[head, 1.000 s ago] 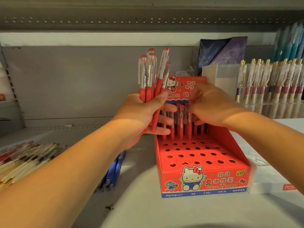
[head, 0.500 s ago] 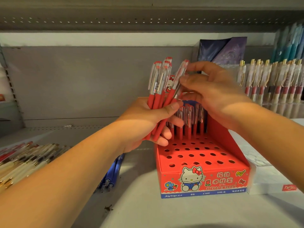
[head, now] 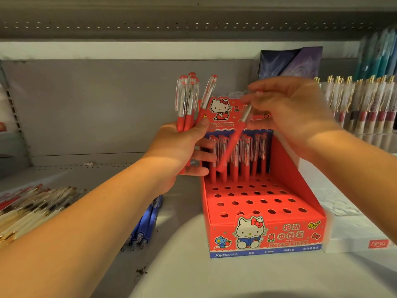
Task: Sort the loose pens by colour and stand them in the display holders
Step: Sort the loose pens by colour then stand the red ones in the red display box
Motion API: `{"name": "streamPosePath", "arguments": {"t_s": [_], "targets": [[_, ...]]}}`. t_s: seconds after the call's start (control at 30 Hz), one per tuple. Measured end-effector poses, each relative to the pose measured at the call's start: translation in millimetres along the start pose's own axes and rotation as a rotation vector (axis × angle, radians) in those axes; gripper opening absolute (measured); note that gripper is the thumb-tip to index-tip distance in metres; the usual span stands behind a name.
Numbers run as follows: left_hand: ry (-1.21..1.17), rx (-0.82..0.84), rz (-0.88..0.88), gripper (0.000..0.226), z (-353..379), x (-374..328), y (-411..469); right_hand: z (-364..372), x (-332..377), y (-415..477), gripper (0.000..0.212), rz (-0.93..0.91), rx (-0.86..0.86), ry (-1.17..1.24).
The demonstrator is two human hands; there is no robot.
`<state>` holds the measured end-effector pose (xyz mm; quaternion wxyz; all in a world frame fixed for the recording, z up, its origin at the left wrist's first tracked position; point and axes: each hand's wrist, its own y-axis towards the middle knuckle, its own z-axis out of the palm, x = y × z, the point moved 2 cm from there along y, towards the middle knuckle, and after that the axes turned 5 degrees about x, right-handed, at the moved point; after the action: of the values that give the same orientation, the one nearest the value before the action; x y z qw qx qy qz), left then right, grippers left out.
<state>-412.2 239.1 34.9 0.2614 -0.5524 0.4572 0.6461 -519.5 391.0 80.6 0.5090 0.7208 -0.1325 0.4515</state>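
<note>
Since the earlier frames, the right hand (head: 294, 112) has drawn one red pen (head: 233, 143) clear of the bunch and moved it rightward, over the display holder. That single pen now hangs tilted at frame centre, cap end pinched in the right fingers, tip pointing down and left toward the back rows. It is blurred, so the exact finger contact cannot be resolved.

The left hand (head: 182, 151), left of centre, is closed around the remaining red pens (head: 188, 102), held upright with the caps at the top. One pen in the bunch leans to the right of the others.

The red display holder (head: 300, 186) stands at centre right on the shelf (head: 182, 276). A back row of red pens (head: 240, 158) is already seated; the front rows of holes are vacant.

Step in hand: seating red pens one at a time. The next move calls for bringing the tilted pen upright, aligning its tip with a vacant hole just in front of the filled row, and lowering it without knocking the neighbours.

Still unsorted: blue pens (head: 146, 222) lying at lower centre, and a mixed pile of pens (head: 32, 205) at the left edge.
</note>
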Motion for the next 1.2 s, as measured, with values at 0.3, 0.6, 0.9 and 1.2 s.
{"name": "streamPosePath", "arguments": {"t_s": [0.3,0.6,0.9,1.2], "targets": [[0.038,0.052,0.086,0.015,2,-1,1,-1,-6,0,0.034,-0.069,0.027,-0.671],[-0.164,0.161,0.013,0.018,5,-4,0,-2,-14,1,0.025,0.06,0.118,-0.827],[-0.086,0.143,0.067,0.006,6,1,2,1,-9,-8,0.025,0.124,0.32,-1.352],[-0.03,0.248,0.051,0.015,8,3,-1,3,-3,1,0.026,-0.014,0.082,-0.574]]}}
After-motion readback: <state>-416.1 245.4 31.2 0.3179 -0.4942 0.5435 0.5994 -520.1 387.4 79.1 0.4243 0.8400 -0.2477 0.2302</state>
